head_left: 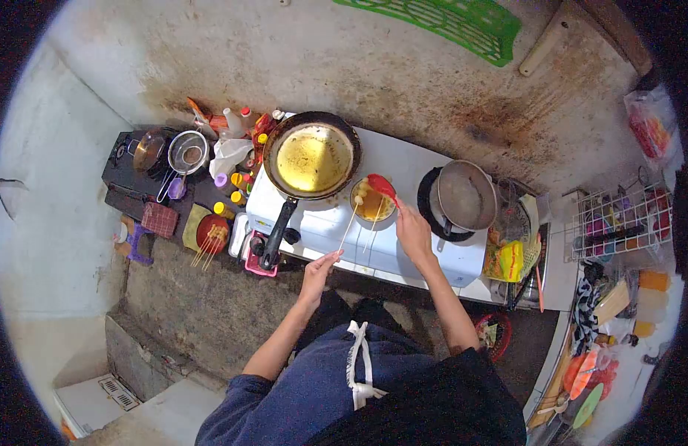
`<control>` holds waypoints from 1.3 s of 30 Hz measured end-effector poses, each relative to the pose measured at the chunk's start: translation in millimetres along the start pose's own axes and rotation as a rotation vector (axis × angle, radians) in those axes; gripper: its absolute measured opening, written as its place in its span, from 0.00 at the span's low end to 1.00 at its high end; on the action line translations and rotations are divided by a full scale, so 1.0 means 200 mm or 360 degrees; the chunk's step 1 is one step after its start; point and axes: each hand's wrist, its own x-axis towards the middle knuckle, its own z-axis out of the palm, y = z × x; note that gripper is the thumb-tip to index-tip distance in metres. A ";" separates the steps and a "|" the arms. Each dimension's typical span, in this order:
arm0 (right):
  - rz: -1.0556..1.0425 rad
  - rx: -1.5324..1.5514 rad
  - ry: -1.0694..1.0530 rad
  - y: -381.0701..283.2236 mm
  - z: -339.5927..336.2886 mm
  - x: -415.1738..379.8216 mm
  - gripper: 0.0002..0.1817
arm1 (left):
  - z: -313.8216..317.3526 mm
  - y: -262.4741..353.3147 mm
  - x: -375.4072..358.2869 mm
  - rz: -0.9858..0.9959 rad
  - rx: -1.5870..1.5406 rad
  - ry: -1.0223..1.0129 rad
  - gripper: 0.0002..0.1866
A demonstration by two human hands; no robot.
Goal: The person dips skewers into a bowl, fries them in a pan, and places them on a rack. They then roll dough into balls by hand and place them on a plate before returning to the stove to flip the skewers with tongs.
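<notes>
My left hand [319, 276] pinches the stick end of a skewer [348, 227]; its other end carries pale balls [360, 195] over a small bowl [353, 209] of yellow-brown liquid. A red spoon [380, 185] is gripped in my right hand [414, 236], with its head tilted over the bowl, beside the balls. Another skewer [374, 227] rests in the bowl with its stick over the near rim. Left of the bowl, a black frying pan [312, 120] holds yellow oil, its handle [279, 232] toward me.
A grey pot [466, 195] sits on the right burner of the white stove [433, 260]. To the left, a red bowl [212, 220] holds several skewers near bottles [224, 209] and a strainer [188, 152]. A yellow packet [510, 260] lies in a basket at right.
</notes>
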 end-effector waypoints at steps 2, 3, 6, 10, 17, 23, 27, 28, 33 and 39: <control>-0.0004 -0.0018 -0.0005 -0.04 -0.02 -0.01 0.21 | -0.01 -0.01 0.00 -0.0022 -0.0026 -0.0011 0.16; -0.0022 0.0002 0.0054 -0.06 -0.03 -0.03 0.21 | -0.01 -0.01 0.01 -0.0023 -0.0029 -0.0005 0.16; 0.0113 0.0082 0.0044 -0.13 -0.11 -0.10 0.20 | 0.01 -0.03 0.02 0.0012 -0.0024 -0.0011 0.16; 0.0265 0.0179 0.0150 -0.11 -0.11 -0.13 0.19 | 0.02 -0.02 0.01 0.0020 -0.0046 0.0029 0.16; 0.0165 0.0098 -0.0063 -0.07 0.08 -0.06 0.18 | 0.01 0.02 -0.03 0.0162 0.0107 0.0172 0.14; 0.0173 -0.0256 -0.0437 -0.14 0.10 0.00 0.17 | 0.01 0.01 -0.01 0.0318 0.0185 0.0122 0.13; 0.0365 0.0220 -0.0306 -0.06 0.04 -0.08 0.18 | 0.02 -0.02 0.02 0.0332 0.0160 0.0102 0.13; 0.0385 0.0337 -0.0203 -0.05 0.02 -0.11 0.18 | 0.03 -0.03 0.02 0.0332 0.0159 0.0104 0.13; 0.0521 0.0470 -0.0153 -0.11 -0.12 -0.18 0.18 | 0.04 -0.04 0.03 0.0303 0.0221 0.0089 0.13; 0.0177 0.0212 0.0031 -0.10 -0.03 -0.15 0.18 | 0.04 -0.02 0.01 0.0271 0.0277 0.0062 0.14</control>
